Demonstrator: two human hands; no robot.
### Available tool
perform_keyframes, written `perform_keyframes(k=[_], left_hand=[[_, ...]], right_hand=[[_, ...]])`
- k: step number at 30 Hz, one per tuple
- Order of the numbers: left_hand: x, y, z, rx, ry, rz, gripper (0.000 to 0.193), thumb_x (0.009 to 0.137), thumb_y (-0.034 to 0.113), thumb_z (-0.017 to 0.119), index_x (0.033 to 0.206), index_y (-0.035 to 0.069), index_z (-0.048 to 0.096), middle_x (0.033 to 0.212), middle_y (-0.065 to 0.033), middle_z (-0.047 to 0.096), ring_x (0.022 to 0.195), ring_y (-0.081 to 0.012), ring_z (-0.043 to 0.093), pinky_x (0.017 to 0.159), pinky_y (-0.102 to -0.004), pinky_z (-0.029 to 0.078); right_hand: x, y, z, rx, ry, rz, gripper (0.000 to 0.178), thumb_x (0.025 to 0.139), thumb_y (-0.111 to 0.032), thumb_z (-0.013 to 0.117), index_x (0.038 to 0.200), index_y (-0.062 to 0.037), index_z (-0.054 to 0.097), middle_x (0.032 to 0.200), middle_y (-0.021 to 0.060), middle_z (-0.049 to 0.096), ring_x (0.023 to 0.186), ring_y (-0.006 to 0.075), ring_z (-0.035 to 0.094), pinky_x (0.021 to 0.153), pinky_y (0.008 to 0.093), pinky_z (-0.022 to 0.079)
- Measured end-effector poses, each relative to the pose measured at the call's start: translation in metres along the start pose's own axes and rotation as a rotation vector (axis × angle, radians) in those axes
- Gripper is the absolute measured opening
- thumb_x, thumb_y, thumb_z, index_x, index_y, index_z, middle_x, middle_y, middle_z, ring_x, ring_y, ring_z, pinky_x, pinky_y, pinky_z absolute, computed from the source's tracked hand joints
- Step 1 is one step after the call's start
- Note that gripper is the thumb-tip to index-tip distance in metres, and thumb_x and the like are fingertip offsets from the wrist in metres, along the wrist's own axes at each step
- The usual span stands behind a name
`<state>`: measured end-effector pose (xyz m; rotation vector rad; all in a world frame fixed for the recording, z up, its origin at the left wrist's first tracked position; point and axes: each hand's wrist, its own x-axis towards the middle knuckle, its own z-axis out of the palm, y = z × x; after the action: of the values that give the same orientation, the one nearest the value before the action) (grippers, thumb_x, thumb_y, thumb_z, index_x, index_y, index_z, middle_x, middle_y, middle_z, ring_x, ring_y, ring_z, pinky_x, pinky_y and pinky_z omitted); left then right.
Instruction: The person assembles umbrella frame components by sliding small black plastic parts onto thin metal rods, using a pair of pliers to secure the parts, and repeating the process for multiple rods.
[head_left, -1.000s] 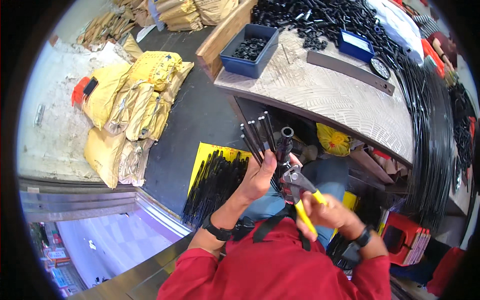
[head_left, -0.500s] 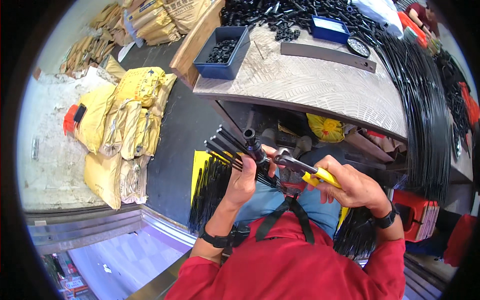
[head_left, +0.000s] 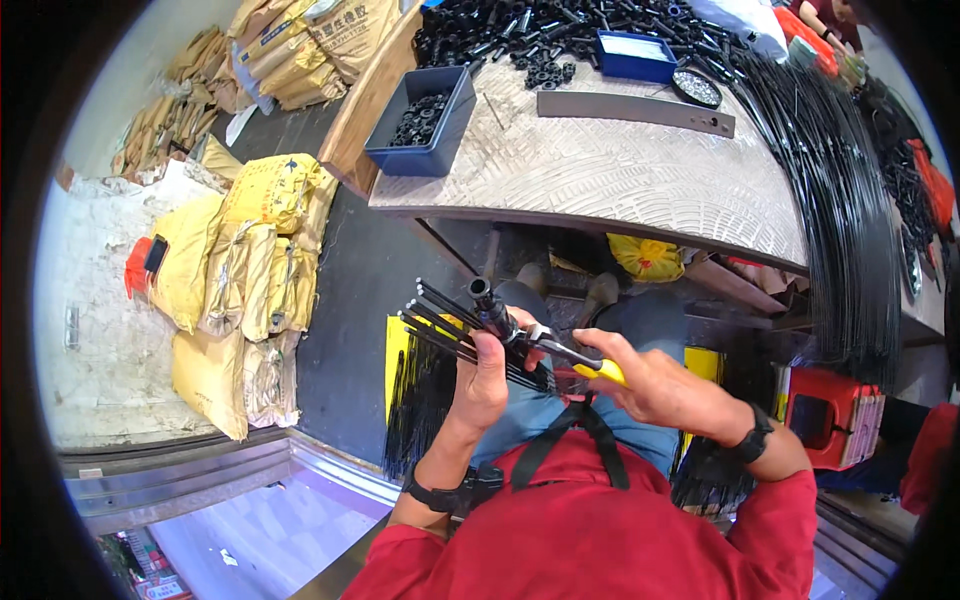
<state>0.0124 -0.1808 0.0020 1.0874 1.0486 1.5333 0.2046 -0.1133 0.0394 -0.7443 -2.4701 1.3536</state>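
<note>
My left hand [head_left: 480,388] is closed round a bundle of thin black rods [head_left: 437,322] with pale tips, fanned out toward the upper left. A black tube with an open round end [head_left: 490,308] rises from the same grip; together they look like an umbrella frame. In my right hand [head_left: 668,390] are yellow-handled pliers [head_left: 604,372], with the fingers wrapped round the handles. The pliers' metal head lies against or right beside the tube, close to my left fingertips. What the jaws grip cannot be made out. Both hands are above my lap.
Ahead stands a table [head_left: 600,165] bearing a blue bin [head_left: 420,135] of black parts, a blue box [head_left: 636,56], a flat metal bar [head_left: 635,110] and heaped black parts. Long black rods [head_left: 845,230] hang over its right side. Yellow sacks [head_left: 265,250] are stacked left; a red stool-like object [head_left: 830,415] stands right.
My right hand has turned and moved closer to the tube, its fingers now covering more of the pliers' handles. The whole view has shifted slightly.
</note>
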Motion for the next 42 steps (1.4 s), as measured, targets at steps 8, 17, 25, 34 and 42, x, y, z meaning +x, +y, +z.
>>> perform_keyframes(k=[8,17,25,34,42], left_hand=[[0.015,-0.030,-0.014,0.176,0.342,0.201,0.065,0.088,0.057,0.026,0.100,-0.003,0.049,0.106,-0.0133,0.050,0.095,-0.0208,0.051,0.083,-0.0338,0.042],[0.008,-0.038,-0.011,0.012,0.100,-0.014,0.066,0.084,0.060,0.031,0.097,-0.002,0.047,0.064,-0.0096,0.051,0.056,-0.0161,0.049,0.056,-0.0292,0.042],[0.018,-0.041,-0.023,-0.034,0.169,-0.045,0.064,0.085,0.059,0.032,0.096,-0.003,0.046,0.063,-0.0094,0.049,0.055,-0.0156,0.047,0.057,-0.0296,0.042],[0.029,-0.023,-0.015,-0.113,0.152,-0.033,0.067,0.085,0.058,0.034,0.104,-0.006,0.048,0.073,-0.0089,0.051,0.064,-0.0154,0.050,0.062,-0.0280,0.043],[0.024,-0.004,0.008,-0.174,-0.244,-0.067,0.061,0.087,0.049,0.041,0.120,-0.002,0.044,0.097,-0.0069,0.048,0.079,-0.0094,0.048,0.070,-0.0250,0.040]], right_hand=[[0.048,0.063,-0.070,-0.144,0.585,-0.025,0.020,0.073,-0.016,0.068,0.076,-0.0032,0.054,0.074,0.0100,0.054,0.067,0.0229,0.055,0.058,0.0310,0.043],[0.149,0.167,-0.243,-0.978,0.907,0.620,0.026,0.074,-0.030,0.064,0.087,-0.0071,0.064,0.090,0.0165,0.057,0.080,0.0337,0.059,0.070,0.0426,0.046],[0.172,0.178,-0.239,-1.009,0.873,0.576,0.020,0.074,-0.021,0.061,0.088,-0.0075,0.064,0.093,0.0155,0.052,0.080,0.0313,0.058,0.068,0.0420,0.046],[0.140,0.134,-0.220,-0.328,1.001,0.161,0.027,0.077,-0.025,0.065,0.083,0.0002,0.059,0.077,0.0121,0.059,0.071,0.0205,0.059,0.063,0.0316,0.045],[0.056,0.011,-0.022,-0.115,0.593,-0.272,0.021,0.069,0.000,0.067,0.085,-0.0015,0.053,0.080,0.0107,0.053,0.069,0.0215,0.058,0.058,0.0299,0.047]])
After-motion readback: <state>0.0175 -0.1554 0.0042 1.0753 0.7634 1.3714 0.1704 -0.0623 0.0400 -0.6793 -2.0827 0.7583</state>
